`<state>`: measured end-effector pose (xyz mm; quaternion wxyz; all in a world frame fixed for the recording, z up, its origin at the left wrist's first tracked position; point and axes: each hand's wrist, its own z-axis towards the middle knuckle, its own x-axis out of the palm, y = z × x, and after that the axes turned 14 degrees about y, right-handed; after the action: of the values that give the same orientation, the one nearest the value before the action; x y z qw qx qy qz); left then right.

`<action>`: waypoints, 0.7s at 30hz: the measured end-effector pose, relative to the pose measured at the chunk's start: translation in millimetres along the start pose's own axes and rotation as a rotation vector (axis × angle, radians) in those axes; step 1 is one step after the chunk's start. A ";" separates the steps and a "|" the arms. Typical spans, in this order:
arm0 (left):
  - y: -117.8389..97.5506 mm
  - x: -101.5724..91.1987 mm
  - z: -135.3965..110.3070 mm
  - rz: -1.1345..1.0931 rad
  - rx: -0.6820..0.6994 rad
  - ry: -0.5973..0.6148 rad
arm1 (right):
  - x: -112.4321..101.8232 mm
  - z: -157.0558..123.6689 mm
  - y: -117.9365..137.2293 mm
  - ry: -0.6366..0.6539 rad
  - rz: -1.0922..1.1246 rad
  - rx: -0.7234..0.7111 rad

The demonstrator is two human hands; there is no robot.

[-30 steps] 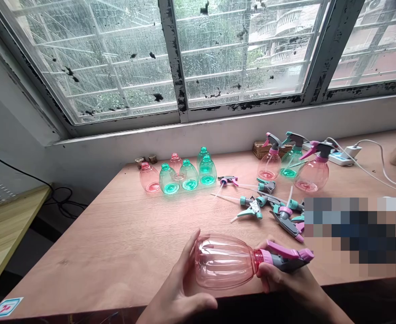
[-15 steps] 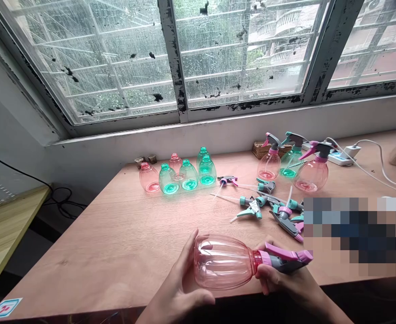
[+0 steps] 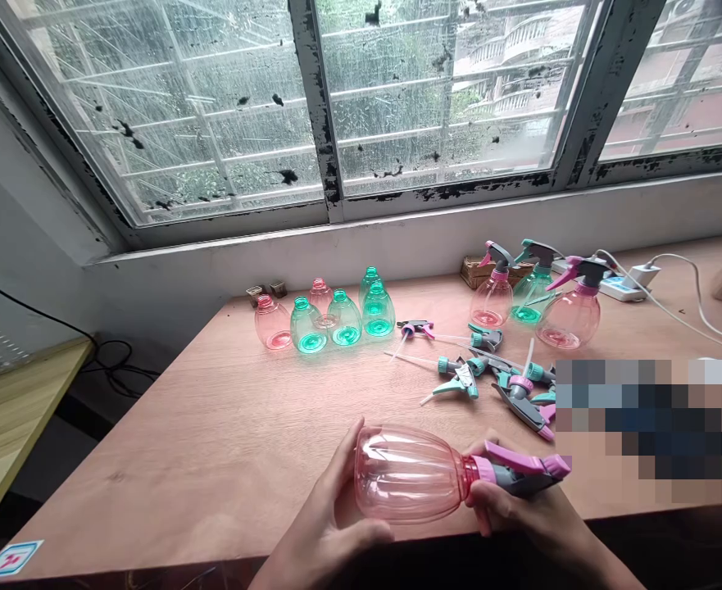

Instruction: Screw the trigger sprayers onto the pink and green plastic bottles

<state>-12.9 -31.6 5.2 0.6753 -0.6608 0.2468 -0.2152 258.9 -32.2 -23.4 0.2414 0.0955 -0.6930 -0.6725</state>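
Head view, hands [image 3: 327, 524] gripping ribbed translucent pink plastic spray bottle [image 3: 406, 475]

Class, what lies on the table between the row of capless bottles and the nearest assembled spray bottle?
The head view shows loose spray heads lying there.

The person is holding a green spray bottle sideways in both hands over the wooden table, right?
No: the head view shows the spray bottle is pink, not green. It is held sideways in the left hand and right hand over the wooden table.
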 end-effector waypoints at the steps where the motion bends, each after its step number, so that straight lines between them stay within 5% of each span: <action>1: -0.7 1.0 0.1 0.000 0.002 -0.011 | 0.4 0.0 0.4 -0.004 0.013 0.020; 21: 1.7 -0.6 -0.5 0.008 0.029 0.039 | -0.4 -0.3 2.4 0.025 0.061 0.057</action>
<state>-13.8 -31.6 3.5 0.6806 -0.6458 0.2594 -0.2289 259.9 -32.1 -21.1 0.2676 0.0898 -0.7115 -0.6436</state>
